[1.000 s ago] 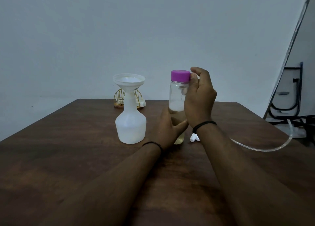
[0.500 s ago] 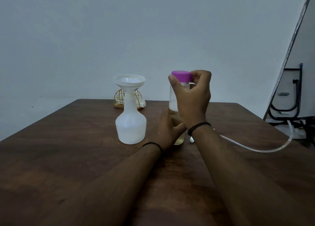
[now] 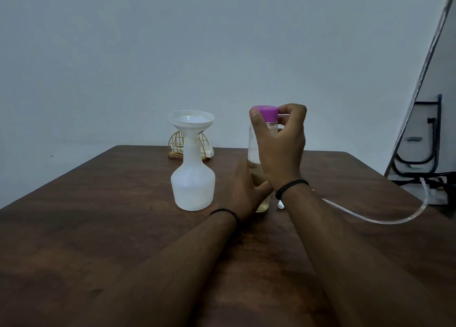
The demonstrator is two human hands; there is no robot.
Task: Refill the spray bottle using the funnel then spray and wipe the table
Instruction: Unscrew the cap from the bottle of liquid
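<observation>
Two bottles on the brown wooden table, both upright.

Since a second ago, little different on the left: spray bottle in the same spot left of centre, funnel seated in its open neck, nothing poured yet. Left hand as before, wrapped round the lower half of the clear bottle, bracing it on the tabletop. Further right, the one real change: right hand swung round the purple cap, thumb now on the cap's left side, curled fingers on its right, pinching it. Reads as a twist to unscrew. Cap not off yet, so the refill not begun; spraying and wiping both ahead.

Spray bottle: milky, translucent plastic, wide rounded base narrowing to a slim neck. Funnel: white, smooth, broad shallow cone. Behind them, at the table's far edge, a small gold wire holder with something white inside. Clear bottle: straight-sided, see-through, pale yellowish liquid in the lower part. Cap: matte, short, round. Thin dark bands on both wrists. Far right, a clear flexible tube curving across the table and off its edge.
</observation>
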